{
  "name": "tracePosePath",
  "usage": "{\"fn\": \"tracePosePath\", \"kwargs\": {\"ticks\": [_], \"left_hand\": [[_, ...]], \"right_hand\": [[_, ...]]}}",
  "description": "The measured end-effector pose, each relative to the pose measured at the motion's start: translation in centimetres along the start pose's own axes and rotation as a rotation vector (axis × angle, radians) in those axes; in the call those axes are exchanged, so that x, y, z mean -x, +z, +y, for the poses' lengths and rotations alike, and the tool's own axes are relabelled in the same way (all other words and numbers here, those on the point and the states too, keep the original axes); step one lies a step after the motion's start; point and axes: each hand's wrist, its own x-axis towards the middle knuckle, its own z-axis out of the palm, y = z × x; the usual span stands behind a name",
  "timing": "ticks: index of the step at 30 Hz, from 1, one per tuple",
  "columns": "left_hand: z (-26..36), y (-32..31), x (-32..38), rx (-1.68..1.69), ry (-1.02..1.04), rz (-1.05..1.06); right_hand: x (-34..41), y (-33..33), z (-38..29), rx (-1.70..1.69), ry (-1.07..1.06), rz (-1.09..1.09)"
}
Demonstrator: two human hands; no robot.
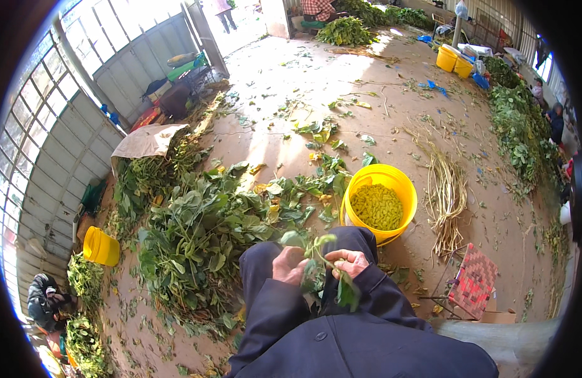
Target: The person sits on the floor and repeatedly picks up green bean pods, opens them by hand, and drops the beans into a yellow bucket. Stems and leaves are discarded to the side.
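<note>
Above my lap, a leafy green bean plant (pixel 313 274) spans the gap between my two hands. My right hand (pixel 348 262) pinches its thin stem, and leaves dangle beneath. The fingers of my left hand (pixel 289 265) are curled against the plant's other side; what lies inside them is hidden. Just beyond my right knee stands a yellow bucket (pixel 408 208), partly filled with green bean pods (pixel 377 207). To the left of my legs spreads a large heap of leafy bean plants (pixel 201 245).
Bare stalks (pixel 446 203) lie right of the bucket, near a folding stool with a woven red seat (pixel 475 281). A second yellow bucket (pixel 102 246) stands at left. A person (pixel 47 302) sits at lower left, another (pixel 317 9) at the back. More plants (pixel 522 137) line the right side.
</note>
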Motion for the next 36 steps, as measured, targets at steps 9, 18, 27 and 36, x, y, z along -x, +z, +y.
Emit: {"fn": "tracePosePath", "kwargs": {"ticks": [9,18,27,36], "left_hand": [[1.3,0.5,-0.2,-0.494,0.225,0.252],[-0.9,0.9,-0.2,-0.276,0.163,0.161],[-3.1,0.9,-0.1,-0.337,0.22,0.033],[-0.6,1.9,0.2,-0.164,0.126,0.049]], "right_hand": [[1.3,1.7,-2.5,-0.24,-0.069,-0.066],[-2.9,3.0,2.0,0.06,0.071,0.054],[-5.0,2.4,4.4,-0.153,0.18,0.115],[-5.2,2.6,3.4,-0.313,0.227,0.174]]}}
